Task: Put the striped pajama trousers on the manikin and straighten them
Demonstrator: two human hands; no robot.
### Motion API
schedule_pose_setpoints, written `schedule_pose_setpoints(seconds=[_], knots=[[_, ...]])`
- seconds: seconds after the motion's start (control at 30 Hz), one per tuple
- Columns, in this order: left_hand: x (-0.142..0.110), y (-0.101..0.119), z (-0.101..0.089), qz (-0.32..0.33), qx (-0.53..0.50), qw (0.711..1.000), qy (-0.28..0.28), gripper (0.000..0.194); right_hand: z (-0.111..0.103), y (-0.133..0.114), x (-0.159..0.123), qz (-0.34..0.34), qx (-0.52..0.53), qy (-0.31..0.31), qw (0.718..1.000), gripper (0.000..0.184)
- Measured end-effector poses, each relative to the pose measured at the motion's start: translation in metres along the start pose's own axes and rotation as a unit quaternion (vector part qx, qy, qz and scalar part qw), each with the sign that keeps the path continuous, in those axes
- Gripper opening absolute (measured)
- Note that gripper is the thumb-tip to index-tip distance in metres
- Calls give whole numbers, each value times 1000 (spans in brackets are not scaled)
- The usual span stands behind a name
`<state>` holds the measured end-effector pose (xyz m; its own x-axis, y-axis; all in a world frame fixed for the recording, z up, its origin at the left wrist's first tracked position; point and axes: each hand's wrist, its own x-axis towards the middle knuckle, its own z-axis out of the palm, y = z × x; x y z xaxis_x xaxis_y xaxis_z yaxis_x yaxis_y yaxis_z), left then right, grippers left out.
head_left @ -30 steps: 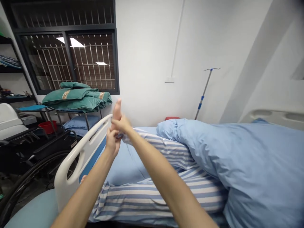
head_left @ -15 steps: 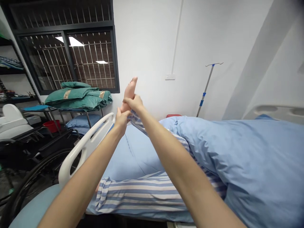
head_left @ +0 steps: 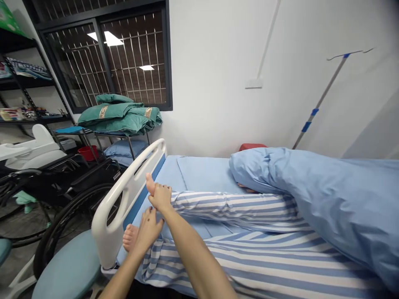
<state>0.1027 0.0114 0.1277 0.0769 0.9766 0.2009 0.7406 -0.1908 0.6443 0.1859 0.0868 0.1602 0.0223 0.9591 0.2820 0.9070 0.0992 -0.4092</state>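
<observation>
On the bed [head_left: 131, 195], a lying person's striped leg [head_left: 233, 209] has come down to the mattress [head_left: 199, 174], its foot [head_left: 150, 185] poking out past the right hand's [head_left: 160, 197] fingers [head_left: 160, 194], which close together around it. The left hand [head_left: 149, 230] sits just below, by a second bare foot [head_left: 130, 237], its grip impossible to tell. Far left of the fingers, past the rail, stands a red basin [head_left: 87, 153], its contents hidden
</observation>
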Motion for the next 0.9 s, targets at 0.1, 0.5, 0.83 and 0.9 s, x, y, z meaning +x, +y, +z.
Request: schedule_pose_setpoints(seconds=[0.1,0.5,0.83,0.9], knots=[[-28,-33,26,111,94,989,9,35,43,9,-9,4,-14,-21,1000,36],[-97,-112,98,303,297,905,-22,74,97,27,-40,5,-27,-29,999,54],[-94,-85,89,224,323,914,-97,79,4,117,-151,-25,-85,35,995,37],[-95,-76,81,212,333,911,-118,77,-14,141,-178,12,-108,42,993,33]])
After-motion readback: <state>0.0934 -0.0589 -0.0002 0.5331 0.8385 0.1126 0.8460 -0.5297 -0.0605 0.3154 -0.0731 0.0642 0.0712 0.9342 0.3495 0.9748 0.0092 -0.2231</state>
